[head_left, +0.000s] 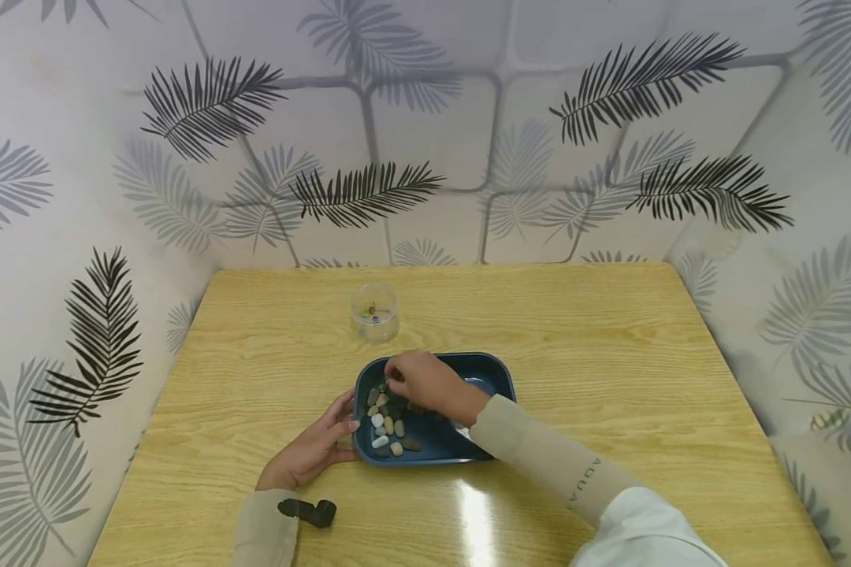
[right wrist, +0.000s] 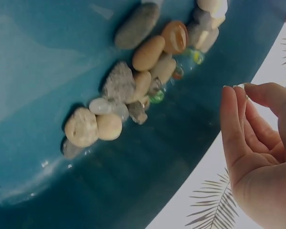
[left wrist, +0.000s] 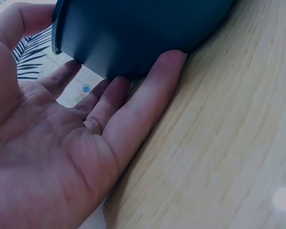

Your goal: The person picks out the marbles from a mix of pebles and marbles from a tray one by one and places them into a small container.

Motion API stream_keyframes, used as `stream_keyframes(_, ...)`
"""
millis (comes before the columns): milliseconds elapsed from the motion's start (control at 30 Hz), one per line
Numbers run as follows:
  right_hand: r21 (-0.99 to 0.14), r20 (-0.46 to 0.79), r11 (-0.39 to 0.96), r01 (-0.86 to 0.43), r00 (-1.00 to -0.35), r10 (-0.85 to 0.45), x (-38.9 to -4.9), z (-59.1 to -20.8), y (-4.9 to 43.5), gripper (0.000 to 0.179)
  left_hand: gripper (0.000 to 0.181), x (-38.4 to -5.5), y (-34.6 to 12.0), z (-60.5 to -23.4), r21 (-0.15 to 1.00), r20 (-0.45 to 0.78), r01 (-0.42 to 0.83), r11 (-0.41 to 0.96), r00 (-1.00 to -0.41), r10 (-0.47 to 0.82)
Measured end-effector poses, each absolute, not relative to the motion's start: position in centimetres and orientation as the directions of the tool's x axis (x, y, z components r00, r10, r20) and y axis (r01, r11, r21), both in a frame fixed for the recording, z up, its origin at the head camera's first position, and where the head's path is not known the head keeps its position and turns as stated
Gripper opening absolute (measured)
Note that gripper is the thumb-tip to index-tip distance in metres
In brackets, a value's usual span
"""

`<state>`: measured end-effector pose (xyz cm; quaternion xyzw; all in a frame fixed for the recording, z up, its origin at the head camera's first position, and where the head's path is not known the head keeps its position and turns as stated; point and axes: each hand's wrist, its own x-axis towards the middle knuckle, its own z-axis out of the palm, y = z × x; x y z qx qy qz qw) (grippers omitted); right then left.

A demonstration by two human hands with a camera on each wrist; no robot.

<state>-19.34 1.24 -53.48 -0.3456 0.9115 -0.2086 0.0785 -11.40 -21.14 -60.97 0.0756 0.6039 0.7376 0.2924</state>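
Observation:
A dark blue basin [head_left: 436,459] holds water, pebbles [head_left: 388,426] and small glass beads [right wrist: 157,97]. At its left end my left hand [head_left: 312,449] grips it, thumb at the rim and the other fingers spread along the outer wall [left wrist: 133,33]. My right hand [head_left: 425,382] is over the basin's far left part. Thumb and fingertips meet in the right wrist view, where the right hand [right wrist: 262,129] pinches a small clear bead [right wrist: 241,87], mostly hidden by the fingers. The pebbles lie in a band below and beside that hand.
Behind the basin stands a clear cup [head_left: 374,329] with a few small coloured bits in it. Everything rests on a wood-grain table [head_left: 610,354]. A leaf-patterned backdrop [head_left: 432,134] rises behind and at both sides. The right forearm [head_left: 546,457] crosses the basin's right part.

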Motion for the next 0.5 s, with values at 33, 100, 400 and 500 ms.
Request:
stream_keyframes(33, -0.443, 0.004, 0.67, -0.595, -0.749, -0.663, -19.4, -53.2, 1.3, 0.021, 0.063, -11.4, -21.1, -60.9, 0.935, -0.241, -0.34, -0.101, -0.817, 0.523)
stream_keyframes(100, -0.456, 0.01, 0.666, -0.591, -0.751, -0.66, -19.4, -52.7, 1.5, 0.02, 0.063, -11.3, -21.1, -60.8, 0.933, -0.244, -0.345, -0.105, -0.817, 0.523)
stream_keyframes(400, -0.497, 0.053, 0.654, -0.571, -0.772, -0.633, -20.5, -51.6, 2.0, 0.015, 0.06, -11.2, -21.1, -60.6, 0.928, -0.257, -0.358, -0.104, -0.815, 0.519)
stream_keyframes(500, -0.5, 0.081, 0.647, -0.575, -0.775, -0.627, -21.0, -51.3, 2.1, 0.016, 0.06, -11.2, -21.1, -60.5, 0.93, -0.257, -0.355, -0.099, -0.818, 0.515)
